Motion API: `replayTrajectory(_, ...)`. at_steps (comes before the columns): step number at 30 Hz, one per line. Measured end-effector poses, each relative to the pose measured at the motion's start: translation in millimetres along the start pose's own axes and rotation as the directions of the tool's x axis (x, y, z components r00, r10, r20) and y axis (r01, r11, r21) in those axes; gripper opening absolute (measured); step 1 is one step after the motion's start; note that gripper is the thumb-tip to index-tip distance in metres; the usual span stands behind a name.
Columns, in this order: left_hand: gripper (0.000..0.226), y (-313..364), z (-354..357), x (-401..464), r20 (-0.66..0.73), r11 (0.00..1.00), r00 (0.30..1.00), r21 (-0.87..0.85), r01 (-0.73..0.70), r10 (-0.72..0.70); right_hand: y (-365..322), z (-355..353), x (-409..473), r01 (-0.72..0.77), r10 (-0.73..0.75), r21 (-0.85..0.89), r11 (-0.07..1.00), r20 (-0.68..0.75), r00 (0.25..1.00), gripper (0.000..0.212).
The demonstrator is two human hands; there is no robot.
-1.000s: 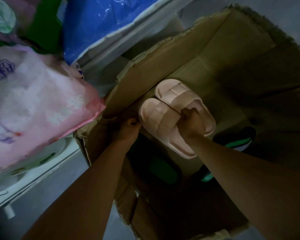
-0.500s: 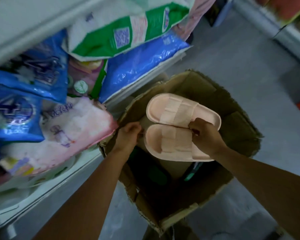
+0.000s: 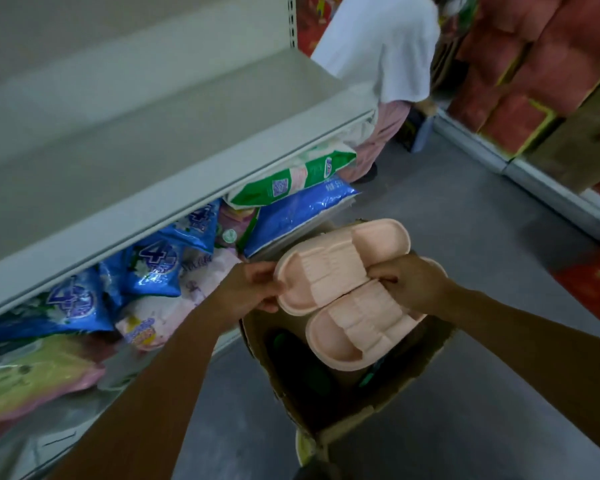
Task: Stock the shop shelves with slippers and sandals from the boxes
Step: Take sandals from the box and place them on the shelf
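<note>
Both hands have lifted the pale pink foam slippers (image 3: 347, 292) above the brown cardboard box (image 3: 343, 403); left hand (image 3: 257, 289) and right hand (image 3: 413, 285) grip them, ready for the grey metal shelf (image 3: 174, 140) at ten o'clock.

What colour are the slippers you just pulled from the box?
Pale peach-pink slippers, ribbed straps, plain in the head view, held over the cardboard box.

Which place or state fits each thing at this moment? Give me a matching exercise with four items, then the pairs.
Things:
1. pink slippers
2. cardboard box
3. blue packets
4. grey shelf

Places or states:
A. on the floor, open
B. bare on top
C. held by both hands
D. stacked under the grey shelf

Pairs: 1-C, 2-A, 3-D, 4-B
</note>
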State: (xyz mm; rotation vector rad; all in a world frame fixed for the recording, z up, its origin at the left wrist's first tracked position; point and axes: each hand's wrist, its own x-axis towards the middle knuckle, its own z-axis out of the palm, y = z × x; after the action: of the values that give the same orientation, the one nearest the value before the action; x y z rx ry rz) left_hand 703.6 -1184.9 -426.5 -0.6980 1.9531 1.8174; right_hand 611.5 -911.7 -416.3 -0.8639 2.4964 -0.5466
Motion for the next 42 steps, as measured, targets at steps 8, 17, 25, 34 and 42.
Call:
replayTrajectory(8, 0.041, 7.2, 27.7, -113.2, -0.153, 0.977, 0.988, -0.203, -0.069, 0.038, -59.2, -58.0, -21.6, -0.227, 0.204, 0.539, 0.811, 0.101, 0.974, 0.017)
replayTrajectory(17, 0.064, -1.7, 30.1, -222.4, -0.371, 0.908, 0.914, -0.306, -0.287, 0.164, -155.6, -86.8, -55.2, 0.207, -0.216, 0.364, 0.908, -0.017, 0.976, 0.042)
replayTrajectory(25, 0.059, -5.3, -8.3, -322.6, -0.577, 0.91, 0.782, -0.149, -0.386, 0.237, -274.5, -96.0, -59.0, 0.41, -0.422, 0.282, 0.867, -0.021, 0.907, 0.029)
replayTrajectory(34, 0.068, -54.7, -105.0, -446.6, -0.766, 0.858, 0.602, -0.137, -0.495, 0.226, -464.5, -54.2, -73.1, 0.592, -0.617, 0.239, 0.77, 0.038, 0.786, 0.026)
replayTrajectory(42, 0.049, -140.9, -218.2, -591.0, -0.863, 0.892, 0.318, 0.272, -0.362, 0.392, -659.2, 39.0, -114.1, 0.737, -0.751, 0.152, 0.659, 0.082, 0.655, 0.032)
